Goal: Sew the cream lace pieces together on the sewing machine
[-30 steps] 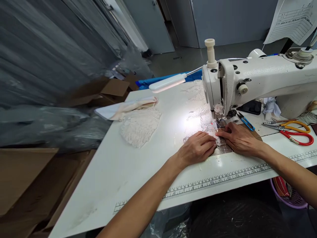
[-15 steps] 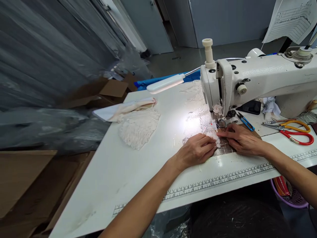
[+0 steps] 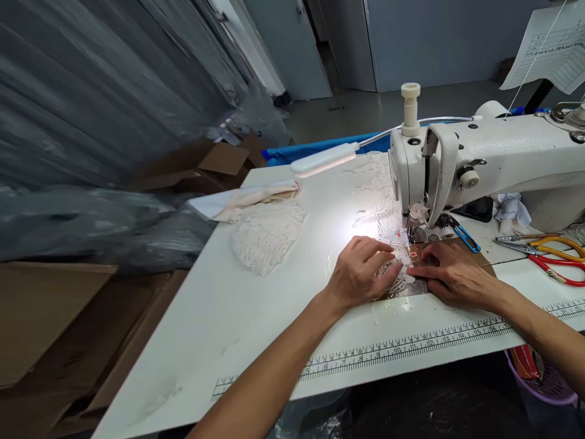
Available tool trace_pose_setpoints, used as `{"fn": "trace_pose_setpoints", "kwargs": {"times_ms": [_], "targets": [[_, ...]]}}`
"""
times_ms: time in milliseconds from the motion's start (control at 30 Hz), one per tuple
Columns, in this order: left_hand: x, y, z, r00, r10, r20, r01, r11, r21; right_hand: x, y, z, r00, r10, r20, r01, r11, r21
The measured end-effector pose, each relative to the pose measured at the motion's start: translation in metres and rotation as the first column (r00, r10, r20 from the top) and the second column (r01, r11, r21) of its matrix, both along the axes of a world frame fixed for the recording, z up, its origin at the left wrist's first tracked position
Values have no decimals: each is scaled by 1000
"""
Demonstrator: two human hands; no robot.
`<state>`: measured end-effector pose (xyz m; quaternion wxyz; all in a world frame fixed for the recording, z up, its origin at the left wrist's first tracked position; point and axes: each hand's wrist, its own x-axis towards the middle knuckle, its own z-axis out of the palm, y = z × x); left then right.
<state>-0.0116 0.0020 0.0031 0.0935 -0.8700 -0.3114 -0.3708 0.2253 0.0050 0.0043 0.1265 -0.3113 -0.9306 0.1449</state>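
A strip of white lace fabric (image 3: 398,281) lies in front of the sewing machine (image 3: 484,152), its near end by the presser foot between my hands. My left hand (image 3: 359,271) is bent over the lace, thumb and fingertips pinching it. From the other side my right hand (image 3: 457,274) reaches in, its extended finger and thumb close together at the lace edge. Part of the fabric is hidden under my left fingers. More lace (image 3: 377,177) trails behind the needle area, lit by a white lamp (image 3: 324,160).
Blue thread snips (image 3: 466,235), scissors with orange handles (image 3: 560,245) and scissors with red handles (image 3: 555,271) lie at right. A pile of white lace (image 3: 269,235) sits on the left of the table (image 3: 192,341). Cardboard boxes (image 3: 55,317) stand beyond its left edge.
The view has shifted, so the machine appears further right. My left hand's fingers have lifted and curled around the lace, which they previously lay over. My right hand stays at its edge.
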Motion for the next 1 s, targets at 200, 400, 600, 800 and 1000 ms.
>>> {"fn": "trace_pose_setpoints", "kwargs": {"times_ms": [200,400,600,800,1000], "targets": [[-5,7,-1,996,-38,-86,34,998,-46,0,0,-1,999,-7,-36,7,1000,-19],[-8,8,-7,971,-109,-213,87,990,-109,1,2,-1,1000,14,-23,-15,1000,-10],[-8,8,-3,975,-68,-210,51,995,-90,1,2,-1,1000,18,-24,-17,1000,13],[-8,39,11,934,-99,-343,-38,927,-373,2,4,-2,999,31,-30,-30,999,25],[-8,59,25,962,-169,-216,-16,751,-660,2,4,-6,997,39,-73,-38,999,19]]}}
